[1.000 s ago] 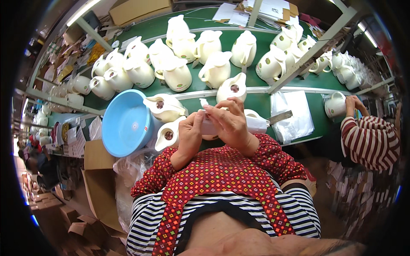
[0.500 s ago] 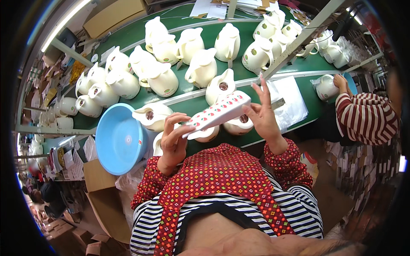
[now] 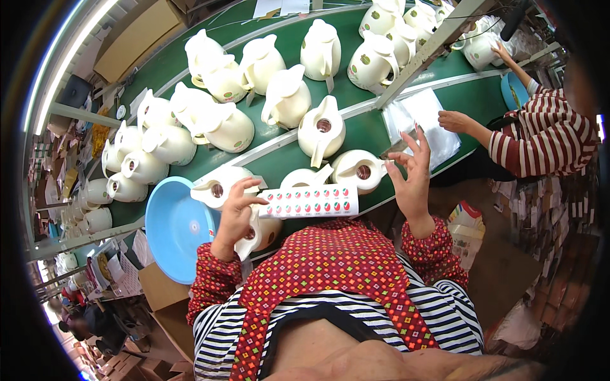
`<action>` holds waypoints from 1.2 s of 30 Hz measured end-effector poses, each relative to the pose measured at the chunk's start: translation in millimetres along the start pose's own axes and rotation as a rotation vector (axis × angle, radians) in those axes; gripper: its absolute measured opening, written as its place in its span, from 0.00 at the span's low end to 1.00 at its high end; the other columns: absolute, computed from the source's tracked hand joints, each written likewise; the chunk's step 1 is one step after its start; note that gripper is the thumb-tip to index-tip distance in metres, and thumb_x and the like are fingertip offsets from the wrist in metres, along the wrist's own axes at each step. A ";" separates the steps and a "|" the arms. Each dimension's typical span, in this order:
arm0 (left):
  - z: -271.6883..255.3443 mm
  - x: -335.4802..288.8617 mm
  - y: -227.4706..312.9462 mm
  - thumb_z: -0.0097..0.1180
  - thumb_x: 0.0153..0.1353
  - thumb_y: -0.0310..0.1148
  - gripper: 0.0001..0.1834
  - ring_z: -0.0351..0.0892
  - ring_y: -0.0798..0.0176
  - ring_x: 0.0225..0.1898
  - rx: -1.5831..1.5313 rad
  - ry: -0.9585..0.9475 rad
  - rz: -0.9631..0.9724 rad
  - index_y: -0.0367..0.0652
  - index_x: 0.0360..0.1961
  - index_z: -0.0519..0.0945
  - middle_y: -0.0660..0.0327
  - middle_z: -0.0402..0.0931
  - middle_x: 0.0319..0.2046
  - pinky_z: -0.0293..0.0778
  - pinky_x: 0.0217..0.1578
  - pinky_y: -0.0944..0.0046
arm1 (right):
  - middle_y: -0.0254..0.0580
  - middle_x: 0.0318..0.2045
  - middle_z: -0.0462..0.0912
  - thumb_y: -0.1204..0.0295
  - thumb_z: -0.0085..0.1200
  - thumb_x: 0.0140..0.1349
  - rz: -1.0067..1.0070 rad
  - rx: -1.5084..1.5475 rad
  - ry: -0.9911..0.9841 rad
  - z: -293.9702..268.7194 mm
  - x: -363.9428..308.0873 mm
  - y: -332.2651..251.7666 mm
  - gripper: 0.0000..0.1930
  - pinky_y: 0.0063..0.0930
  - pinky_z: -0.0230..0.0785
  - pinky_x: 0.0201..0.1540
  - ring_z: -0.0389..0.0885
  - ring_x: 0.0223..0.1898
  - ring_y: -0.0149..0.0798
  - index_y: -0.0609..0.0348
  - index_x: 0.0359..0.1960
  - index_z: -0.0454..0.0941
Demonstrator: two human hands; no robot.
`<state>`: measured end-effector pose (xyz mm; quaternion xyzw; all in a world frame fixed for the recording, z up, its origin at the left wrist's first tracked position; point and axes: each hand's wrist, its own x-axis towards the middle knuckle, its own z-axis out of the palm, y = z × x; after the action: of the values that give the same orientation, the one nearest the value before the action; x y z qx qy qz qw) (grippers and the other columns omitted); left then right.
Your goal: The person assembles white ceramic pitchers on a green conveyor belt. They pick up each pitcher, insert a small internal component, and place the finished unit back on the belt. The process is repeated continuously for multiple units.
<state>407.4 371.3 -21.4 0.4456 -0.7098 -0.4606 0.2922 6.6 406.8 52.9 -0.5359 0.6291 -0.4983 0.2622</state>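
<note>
So I've got my left hand [image 3: 237, 214] with its grip pinched on the left end of a sticker sheet [image 3: 309, 202], rows of red and green facing the camera. The sheet's held up around the near edge of the counter [image 3: 471, 96]. My right hand [image 3: 412, 181] has thumb and index close together beside a cream jug [image 3: 351, 163]; can't tell if that grip's got anything tiny. Blue basin [image 3: 176, 228] is off to the left.
</note>
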 end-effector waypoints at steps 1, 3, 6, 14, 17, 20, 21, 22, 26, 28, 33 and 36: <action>-8.2 9.3 1.1 0.42 0.48 0.14 0.24 0.68 0.45 0.69 -0.141 0.012 -0.061 0.40 0.37 0.89 0.51 0.77 0.61 0.60 0.71 0.50 | 0.58 0.69 0.70 0.84 0.63 0.63 0.023 0.020 0.001 -0.9 -1.5 -0.7 0.47 0.33 0.75 0.57 0.82 0.50 0.37 0.56 0.80 0.47; -14.6 45.2 14.1 0.49 0.56 0.17 0.18 0.76 0.46 0.63 0.003 0.099 0.007 0.37 0.45 0.85 0.49 0.79 0.58 0.67 0.67 0.54 | 0.54 0.66 0.74 0.84 0.63 0.63 0.074 0.082 0.020 -3.4 -0.3 -1.2 0.45 0.33 0.75 0.57 0.82 0.50 0.37 0.59 0.79 0.50; 3.2 118.3 35.4 0.58 0.63 0.20 0.18 0.81 0.50 0.56 0.114 0.158 0.105 0.37 0.55 0.80 0.51 0.81 0.55 0.74 0.60 0.58 | 0.49 0.63 0.78 0.84 0.63 0.62 0.006 -0.064 -0.056 -17.2 12.3 14.2 0.44 0.33 0.74 0.57 0.82 0.48 0.36 0.61 0.77 0.53; 93.2 351.5 5.2 0.65 0.63 0.37 0.29 0.86 0.54 0.53 0.088 0.172 -0.093 0.28 0.59 0.78 0.45 0.85 0.50 0.79 0.55 0.60 | 0.52 0.61 0.80 0.82 0.66 0.58 -0.088 -0.150 -0.079 -39.9 38.5 31.4 0.19 0.36 0.69 0.65 0.83 0.59 0.43 0.64 0.53 0.81; 127.1 413.6 -15.8 0.66 0.63 0.41 0.32 0.86 0.54 0.51 0.291 0.222 -0.228 0.26 0.59 0.77 0.44 0.85 0.49 0.79 0.53 0.60 | 0.54 0.61 0.79 0.81 0.65 0.60 0.090 -0.016 -0.075 -49.8 36.1 37.0 0.11 0.35 0.71 0.62 0.86 0.49 0.41 0.64 0.45 0.85; 151.0 448.5 -25.7 0.64 0.66 0.42 0.27 0.86 0.58 0.42 0.293 0.183 -0.388 0.27 0.54 0.81 0.47 0.85 0.44 0.80 0.42 0.63 | 0.49 0.53 0.85 0.80 0.64 0.61 0.180 0.040 -0.087 -60.4 30.2 52.1 0.20 0.31 0.74 0.56 0.85 0.42 0.35 0.65 0.56 0.79; 150.9 458.9 -35.0 0.63 0.67 0.43 0.25 0.86 0.59 0.38 0.195 0.178 -0.459 0.27 0.51 0.83 0.49 0.86 0.40 0.79 0.37 0.63 | 0.47 0.51 0.86 0.80 0.64 0.62 0.202 0.061 -0.088 -62.9 30.0 55.8 0.23 0.30 0.74 0.56 0.85 0.42 0.34 0.65 0.59 0.77; 148.3 466.0 -48.3 0.62 0.67 0.44 0.25 0.86 0.60 0.34 0.099 0.174 -0.537 0.27 0.48 0.84 0.50 0.87 0.36 0.79 0.31 0.63 | 0.46 0.48 0.88 0.81 0.64 0.62 0.229 0.084 -0.093 -64.5 29.4 60.0 0.26 0.30 0.75 0.55 0.85 0.42 0.33 0.65 0.63 0.75; 128.3 494.5 -63.0 0.53 0.73 0.40 0.19 0.87 0.59 0.32 0.014 0.078 -0.466 0.31 0.42 0.85 0.54 0.87 0.32 0.81 0.33 0.63 | 0.44 0.45 0.89 0.81 0.63 0.62 0.271 0.099 -0.086 -66.5 26.4 77.2 0.31 0.27 0.75 0.53 0.84 0.41 0.31 0.66 0.68 0.69; 133.9 501.8 -22.7 0.52 0.73 0.37 0.18 0.88 0.56 0.40 -0.295 0.051 -0.479 0.31 0.46 0.84 0.51 0.87 0.40 0.83 0.46 0.60 | 0.44 0.46 0.88 0.82 0.63 0.62 0.287 0.114 -0.065 -64.5 26.1 82.2 0.31 0.27 0.75 0.54 0.84 0.41 0.31 0.66 0.68 0.69; 154.3 507.3 10.6 0.61 0.70 0.30 0.18 0.85 0.53 0.50 -0.725 0.032 -0.430 0.28 0.54 0.77 0.49 0.83 0.49 0.80 0.57 0.56 | 0.43 0.46 0.88 0.82 0.63 0.61 0.235 0.092 -0.053 -58.9 42.2 77.9 0.30 0.28 0.74 0.54 0.84 0.43 0.32 0.66 0.67 0.71; 165.4 509.8 3.5 0.65 0.67 0.28 0.14 0.83 0.57 0.49 -0.855 0.061 -0.424 0.32 0.50 0.79 0.53 0.82 0.46 0.77 0.58 0.59 | 0.43 0.47 0.87 0.82 0.63 0.61 0.195 0.074 -0.061 -54.0 51.1 66.8 0.27 0.29 0.74 0.55 0.84 0.42 0.32 0.67 0.64 0.74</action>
<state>49.4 -22.8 -83.0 0.4338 -0.3414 -0.7474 0.3696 -82.4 372.9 22.5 -0.4772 0.6511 -0.4768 0.3479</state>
